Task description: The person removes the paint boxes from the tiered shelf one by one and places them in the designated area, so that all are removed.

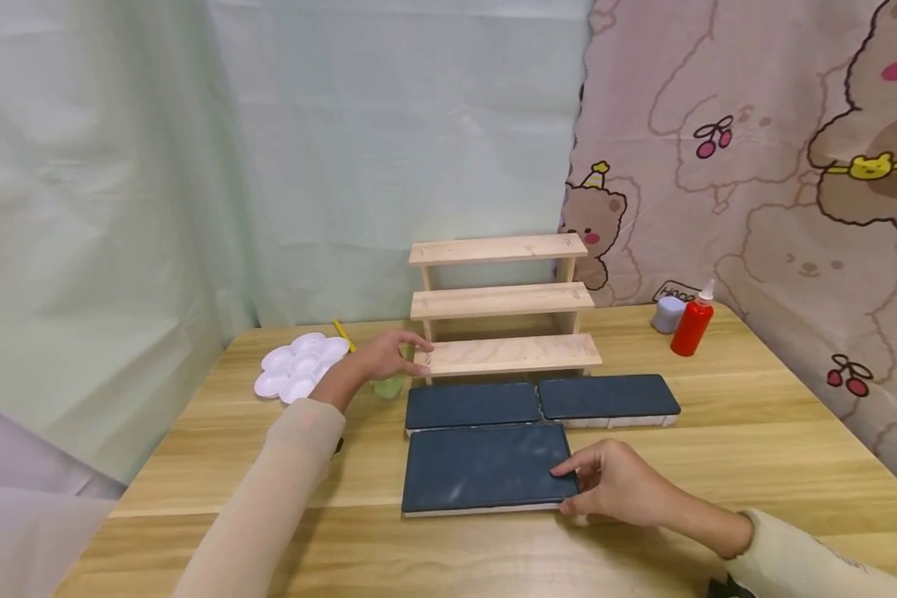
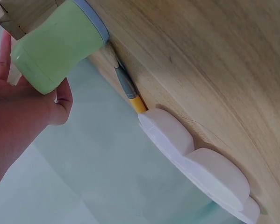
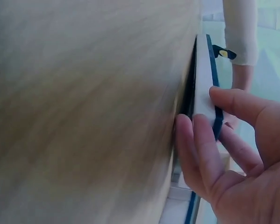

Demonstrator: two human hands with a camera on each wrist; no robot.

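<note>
My right hand (image 1: 624, 486) grips the front right corner of a flat case (image 1: 486, 467) with a dark blue top and white sides. In the right wrist view, fingers and thumb close round the case's pale edge (image 3: 205, 79), low by the table. My left hand (image 1: 379, 355) holds the left end of the lowest board of a three-tier wooden stand (image 1: 512, 355), fingertips at the board's edges. A green jar (image 2: 60, 46) with a grey-blue lid stands close by that hand. Two more dark-topped cases, one left (image 1: 473, 404) and one right (image 1: 609, 397), lie side by side before the stand.
A white flower-shaped palette (image 1: 304, 364) lies at the left, by a yellow-handled brush (image 2: 129, 88). At the back right stand a red squeeze bottle (image 1: 692, 326) and a small pale blue-lidded jar (image 1: 668, 316). Cloth curtains (image 1: 404, 149) hang behind the table.
</note>
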